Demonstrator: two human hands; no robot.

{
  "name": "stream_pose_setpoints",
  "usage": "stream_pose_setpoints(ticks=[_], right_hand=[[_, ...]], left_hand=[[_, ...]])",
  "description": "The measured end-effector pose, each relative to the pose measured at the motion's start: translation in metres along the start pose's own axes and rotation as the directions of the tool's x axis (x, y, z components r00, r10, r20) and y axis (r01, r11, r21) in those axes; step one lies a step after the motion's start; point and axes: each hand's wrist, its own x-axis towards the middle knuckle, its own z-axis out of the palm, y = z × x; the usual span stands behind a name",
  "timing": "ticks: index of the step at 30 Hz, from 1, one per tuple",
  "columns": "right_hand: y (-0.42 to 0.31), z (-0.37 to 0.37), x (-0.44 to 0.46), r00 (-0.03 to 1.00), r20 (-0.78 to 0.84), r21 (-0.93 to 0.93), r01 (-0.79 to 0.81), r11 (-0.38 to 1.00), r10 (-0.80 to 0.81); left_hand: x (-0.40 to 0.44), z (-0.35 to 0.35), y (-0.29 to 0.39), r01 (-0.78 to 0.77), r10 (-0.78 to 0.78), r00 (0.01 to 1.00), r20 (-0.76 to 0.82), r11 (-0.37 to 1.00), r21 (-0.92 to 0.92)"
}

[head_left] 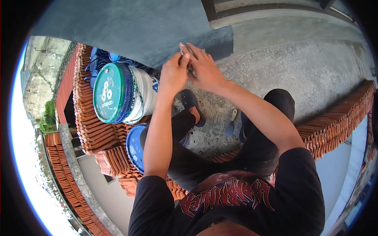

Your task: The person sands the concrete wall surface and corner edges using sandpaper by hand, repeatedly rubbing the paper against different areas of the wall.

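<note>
- Wall (118, 27), blue-grey, stands at the far side, with a darker band (222, 44) low by its right end; we hold both hands up just before it, though we cannot tell whether we touch it.
- Our left hand (173, 76) has its fingers curled in, thumb leaning towards the right hand (206, 70), whose fingers are partly stretched and come together with the left ones.
- Whatever may sit between our fingertips is too hidden to make out, so we cannot tell whether we are grasping something or only touching hand to hand.
- For such close fingerwork, we would do best to let one hand stay still as a rest while the other makes small movements.
- Our arms reach well out; drawing the elbows in towards our bent knees should steady us.
- On the left, the tub with the green lid (128, 92) is close by our left forearm, with a blue lid (135, 145) nearer; we should avoid swinging that elbow wide.
- Between our legs, a scraper (231, 124) lies on the concrete floor (271, 70); we should mind the blade when shifting our feet.
- Roof tiles (338, 120) edge the right, so our weight belongs on the concrete.
</note>
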Motion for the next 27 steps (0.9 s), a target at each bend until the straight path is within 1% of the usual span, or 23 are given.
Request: stream_pose_setpoints(ticks=[3,4,7,10,13,14,16,17,18,19,20,22,24,25,27], right_hand=[[0.000,0.001,-0.002,0.999,0.042,0.022,-0.011,1.000,0.010],[-0.002,0.003,-0.003,0.998,0.058,0.030,-0.013,0.999,0.011],[-0.009,0.007,-0.008,0.988,0.156,-0.011,-0.007,1.000,0.008],[-0.012,0.018,-0.010,0.974,0.225,0.022,0.006,1.000,-0.011],[-0.018,0.023,-0.009,0.941,0.338,0.121,-0.070,0.990,0.026],[-0.021,0.024,-0.007,0.932,0.357,0.156,-0.127,0.980,0.064],[-0.028,0.026,-0.004,0.908,0.396,0.220,-0.239,0.946,0.138],[-0.028,0.029,-0.004,0.914,0.382,0.202,-0.227,0.953,0.137],[-0.029,0.033,-0.005,0.920,0.368,0.183,-0.217,0.959,0.138],[-0.028,0.035,-0.006,0.926,0.351,0.162,-0.208,0.965,0.140],[-0.027,0.034,-0.006,0.911,0.389,0.029,-0.161,0.987,0.137],[-0.024,0.029,-0.006,0.876,0.457,-0.227,-0.051,0.973,0.153],[-0.023,0.020,-0.006,0.723,0.665,-0.411,0.144,0.900,0.187],[-0.024,0.015,-0.006,0.628,0.745,-0.470,0.252,0.846,0.226],[-0.027,0.032,-0.013,0.539,0.788,-0.461,0.198,0.865,0.297]], left_hand=[[0.002,-0.016,-0.001,0.047,-0.053,0.998,0.036,0.987,0.157],[0.001,-0.022,-0.004,0.048,-0.059,0.997,0.055,0.982,0.180],[0.000,-0.041,-0.015,0.086,-0.123,0.973,0.196,0.979,0.186],[-0.001,-0.052,-0.028,0.059,-0.130,0.966,0.226,0.954,0.294],[0.004,-0.054,-0.049,0.020,-0.070,0.986,0.150,0.950,0.312],[0.005,-0.054,-0.055,0.042,-0.072,0.995,0.070,0.930,0.366],[0.010,-0.051,-0.049,0.146,-0.157,0.987,0.045,0.971,0.189],[0.014,-0.051,-0.047,0.194,-0.198,0.979,0.039,0.976,0.096],[0.022,-0.044,-0.062,0.130,-0.131,0.991,-0.005,0.982,0.134],[0.026,-0.042,-0.065,0.120,-0.124,0.992,0.010,0.976,0.181],[0.030,-0.040,-0.067,0.106,-0.115,0.993,0.027,0.968,0.228],[0.035,-0.029,-0.070,0.085,-0.105,0.993,0.044,0.938,0.336],[0.041,-0.011,-0.076,0.069,-0.096,0.995,0.037,0.887,0.456],[0.042,0.001,-0.080,0.032,-0.041,0.999,0.007,0.866,0.499],[0.044,0.031,-0.091,-0.040,0.080,0.996,-0.043,0.809,0.586]])
